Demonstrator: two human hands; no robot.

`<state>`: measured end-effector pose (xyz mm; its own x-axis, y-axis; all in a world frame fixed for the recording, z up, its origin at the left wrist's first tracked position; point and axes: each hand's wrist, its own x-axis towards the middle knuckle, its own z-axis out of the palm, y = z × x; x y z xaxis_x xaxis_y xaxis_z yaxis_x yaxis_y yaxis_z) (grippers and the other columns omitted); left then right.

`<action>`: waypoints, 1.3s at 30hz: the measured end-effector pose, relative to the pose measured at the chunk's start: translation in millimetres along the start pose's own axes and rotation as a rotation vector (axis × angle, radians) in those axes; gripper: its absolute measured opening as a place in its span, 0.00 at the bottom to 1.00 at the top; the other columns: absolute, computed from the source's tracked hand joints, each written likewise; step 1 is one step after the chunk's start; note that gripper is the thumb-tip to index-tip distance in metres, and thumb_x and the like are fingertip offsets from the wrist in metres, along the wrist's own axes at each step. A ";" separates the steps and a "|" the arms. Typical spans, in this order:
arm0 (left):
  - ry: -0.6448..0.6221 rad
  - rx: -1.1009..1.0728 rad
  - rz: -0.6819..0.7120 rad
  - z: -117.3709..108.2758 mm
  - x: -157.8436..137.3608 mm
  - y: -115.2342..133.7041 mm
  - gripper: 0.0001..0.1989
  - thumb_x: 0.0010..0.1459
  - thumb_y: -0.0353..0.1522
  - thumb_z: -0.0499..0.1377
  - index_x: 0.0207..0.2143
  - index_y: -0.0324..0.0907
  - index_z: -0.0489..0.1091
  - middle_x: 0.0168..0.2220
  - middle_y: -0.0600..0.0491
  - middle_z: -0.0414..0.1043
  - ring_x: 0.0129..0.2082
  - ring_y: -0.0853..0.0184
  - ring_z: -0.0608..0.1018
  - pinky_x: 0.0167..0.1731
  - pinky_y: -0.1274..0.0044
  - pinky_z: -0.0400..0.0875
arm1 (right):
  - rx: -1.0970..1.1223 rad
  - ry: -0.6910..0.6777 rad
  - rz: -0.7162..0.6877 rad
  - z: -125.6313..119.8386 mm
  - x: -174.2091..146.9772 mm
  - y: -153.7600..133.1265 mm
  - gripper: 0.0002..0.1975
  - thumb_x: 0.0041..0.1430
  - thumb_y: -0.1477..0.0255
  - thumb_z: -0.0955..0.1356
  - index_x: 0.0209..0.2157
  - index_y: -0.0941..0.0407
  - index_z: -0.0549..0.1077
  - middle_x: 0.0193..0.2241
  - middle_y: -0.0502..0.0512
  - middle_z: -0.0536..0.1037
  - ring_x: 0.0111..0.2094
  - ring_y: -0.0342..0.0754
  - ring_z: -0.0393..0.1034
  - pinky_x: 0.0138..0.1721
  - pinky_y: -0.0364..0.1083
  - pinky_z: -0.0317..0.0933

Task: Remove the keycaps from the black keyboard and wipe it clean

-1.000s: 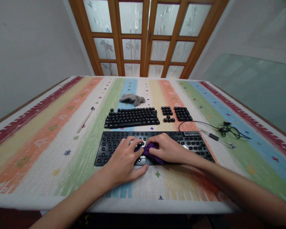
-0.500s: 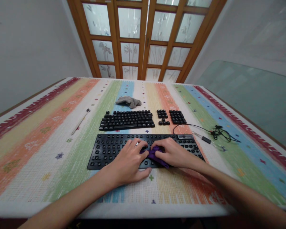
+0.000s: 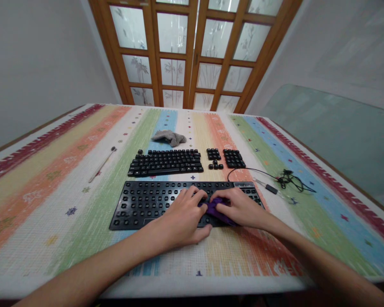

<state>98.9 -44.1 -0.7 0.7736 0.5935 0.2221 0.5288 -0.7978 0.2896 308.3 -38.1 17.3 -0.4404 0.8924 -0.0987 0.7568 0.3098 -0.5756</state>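
Observation:
A black keyboard base (image 3: 141, 200) with its keycaps off lies on the striped tablecloth. My right hand (image 3: 238, 209) pinches a bunched purple cloth (image 3: 216, 209) and presses it onto the base, right of the middle. Beside it, my left hand (image 3: 187, 213) rests over the base with fingers bent down and thumb spread apart along the front edge. Its index fingertip touches the cloth's left side. The palms hide part of the switches. Behind the base sit the removed keycaps, in a main block (image 3: 166, 163), a small cluster (image 3: 213, 154) and a number-pad block (image 3: 233, 158).
A crumpled grey cloth (image 3: 169, 137) lies behind the keycaps. To the left is a thin brush (image 3: 101, 165) with a dark head. The keyboard's coiled cable (image 3: 288, 179) and a dark stick-shaped piece (image 3: 271, 189) lie at right. Wooden glazed doors (image 3: 192, 55) stand beyond the table.
Both hands have slid to the right along the keyboard base, carrying the purple cloth with them. The whole view has shifted slightly; the keycaps and grey cloth stay in place on the table.

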 end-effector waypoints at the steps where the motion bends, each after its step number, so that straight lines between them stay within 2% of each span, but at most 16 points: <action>1: 0.003 0.003 0.001 0.2 1.8 0.9 0.15 0.57 0.40 0.61 0.39 0.37 0.75 0.51 0.43 0.67 0.52 0.52 0.65 0.51 0.60 0.65 | 0.008 0.000 0.002 -0.4 -1.0 0.8 0.14 0.53 0.77 0.64 0.37 0.59 0.80 0.30 0.54 0.81 0.30 0.48 0.72 0.33 0.43 0.58; 6: 0.000 -0.015 -0.011 -2.7 6.3 0.9 0.14 0.56 0.40 0.62 0.37 0.38 0.76 0.51 0.43 0.67 0.52 0.52 0.65 0.52 0.60 0.65 | 0.025 -0.001 -0.012 0.7 -3.7 2.3 0.14 0.53 0.77 0.63 0.37 0.59 0.79 0.30 0.54 0.81 0.30 0.48 0.73 0.33 0.43 0.58; 13: -0.034 -0.033 0.013 -1.6 -0.9 -6.6 0.18 0.52 0.40 0.66 0.42 0.39 0.74 0.52 0.44 0.66 0.52 0.52 0.65 0.51 0.59 0.65 | 0.018 0.007 -0.029 1.5 -5.9 3.4 0.12 0.54 0.76 0.64 0.37 0.58 0.78 0.29 0.53 0.79 0.29 0.46 0.70 0.33 0.42 0.56; 23: -0.019 -0.034 0.046 -0.6 0.7 -6.6 0.13 0.53 0.35 0.65 0.40 0.39 0.74 0.51 0.44 0.67 0.52 0.52 0.65 0.50 0.59 0.66 | 0.045 0.029 -0.052 -0.3 -7.8 6.6 0.11 0.53 0.78 0.64 0.35 0.59 0.77 0.27 0.52 0.78 0.27 0.44 0.67 0.32 0.41 0.55; 34: -0.038 -0.053 0.031 -0.2 1.9 -6.8 0.13 0.52 0.36 0.66 0.39 0.39 0.74 0.51 0.44 0.67 0.52 0.52 0.65 0.51 0.59 0.67 | 0.057 0.021 -0.025 0.4 -5.3 8.9 0.11 0.52 0.78 0.64 0.34 0.59 0.77 0.26 0.50 0.77 0.26 0.43 0.66 0.30 0.41 0.54; 39: -0.025 -0.073 0.040 -0.2 0.5 -7.1 0.12 0.56 0.37 0.63 0.40 0.39 0.74 0.52 0.43 0.66 0.53 0.52 0.65 0.52 0.59 0.66 | 0.063 0.045 -0.032 2.3 -6.8 7.6 0.10 0.52 0.78 0.64 0.34 0.59 0.77 0.26 0.50 0.77 0.26 0.43 0.66 0.30 0.41 0.55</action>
<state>95.4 -38.2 -2.5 0.8027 0.5575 0.2119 0.4710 -0.8105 0.3482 316.0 -42.6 11.6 -0.4405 0.8967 -0.0434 0.7102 0.3185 -0.6278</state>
